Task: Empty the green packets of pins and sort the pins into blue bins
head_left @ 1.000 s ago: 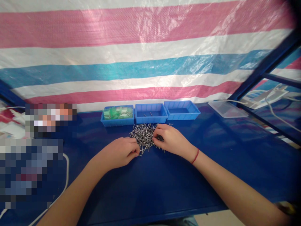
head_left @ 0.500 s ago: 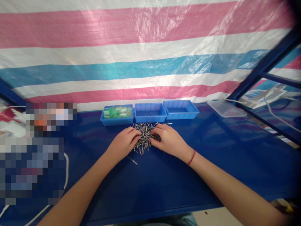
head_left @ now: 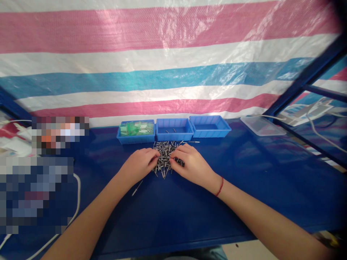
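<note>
A pile of silver blind rivets [head_left: 164, 168] lies on the blue table between my hands. My left hand [head_left: 141, 161] is at the pile's left edge, thumb and fingertips pinched together; what they hold, if anything, is too small to make out. On the opposite side, my right hand [head_left: 189, 163] has its thumb and forefinger closed at a rivet in the pile, its other fingers curled over more rivets. One loose rivet [head_left: 137, 188] lies beside my left wrist. Another stray rivet [head_left: 194, 142] rests behind the pile, near the bins.
Behind the pile stand three blue bins: the left bin [head_left: 137, 138] holds green and clear packets, the middle bin [head_left: 175, 136] a few rivets, the right bin [head_left: 211, 133] shows a bare floor. A clear plastic lid [head_left: 262, 126] lies right. A white cable [head_left: 78, 195] runs along the left.
The loose rivet near my left wrist has shifted left and turned to another angle. My left hand has drawn slightly left, and my right fingertips have moved a little into the pile.
</note>
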`<state>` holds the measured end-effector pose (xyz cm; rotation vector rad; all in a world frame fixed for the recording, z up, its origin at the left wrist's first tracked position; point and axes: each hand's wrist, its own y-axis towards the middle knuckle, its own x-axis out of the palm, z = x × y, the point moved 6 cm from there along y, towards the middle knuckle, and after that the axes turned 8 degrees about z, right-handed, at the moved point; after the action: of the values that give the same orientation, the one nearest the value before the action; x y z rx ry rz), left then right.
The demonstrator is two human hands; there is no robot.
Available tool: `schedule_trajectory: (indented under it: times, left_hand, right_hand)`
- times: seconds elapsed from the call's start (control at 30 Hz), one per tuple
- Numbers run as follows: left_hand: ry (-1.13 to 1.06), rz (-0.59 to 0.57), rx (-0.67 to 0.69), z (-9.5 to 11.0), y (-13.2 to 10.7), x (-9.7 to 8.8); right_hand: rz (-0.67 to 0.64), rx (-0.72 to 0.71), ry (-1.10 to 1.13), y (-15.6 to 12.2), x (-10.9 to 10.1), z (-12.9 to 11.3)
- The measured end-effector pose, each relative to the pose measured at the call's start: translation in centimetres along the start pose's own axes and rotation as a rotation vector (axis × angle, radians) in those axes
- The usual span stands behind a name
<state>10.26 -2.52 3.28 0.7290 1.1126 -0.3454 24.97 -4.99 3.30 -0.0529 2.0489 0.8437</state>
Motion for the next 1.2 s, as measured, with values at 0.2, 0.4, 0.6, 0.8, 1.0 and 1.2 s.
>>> schedule_trajectory:
  times: [0.2, 0.4, 0.6, 0.8, 1.0, 1.2]
  left_hand:
    - [0.054, -0.010, 0.047, 0.1, -0.1, 0.2]
    - [0.044, 0.080, 0.006, 0.0, 0.2, -0.4]
    - [-0.341, 0.276, -0.181, 0.7, 0.1, -1.8]
    - [-0.572, 0.338, -0.244, 2.1, -0.3, -0.6]
    - [-0.689, 0.274, -0.321, 2.1, -0.3, 0.8]
    - [-0.664, 0.282, -0.341, 1.8, -0.4, 0.4]
  right_hand:
    - [-0.005, 0.033, 0.022, 0.0, 0.0, 0.5]
    - [0.034, 0.048, 0.071, -0.1, 0.0, 0.7]
    - [0.231, 0.160, 0.320, -0.2, -1.5, 0.2]
    - [0.357, 0.401, 0.613, -0.6, -2.3, 0.7]
    - [0.333, 0.370, 0.614, -0.5, -2.1, 0.8]
    - [0.369, 0.196, 0.571, -0.6, -2.8, -0.3]
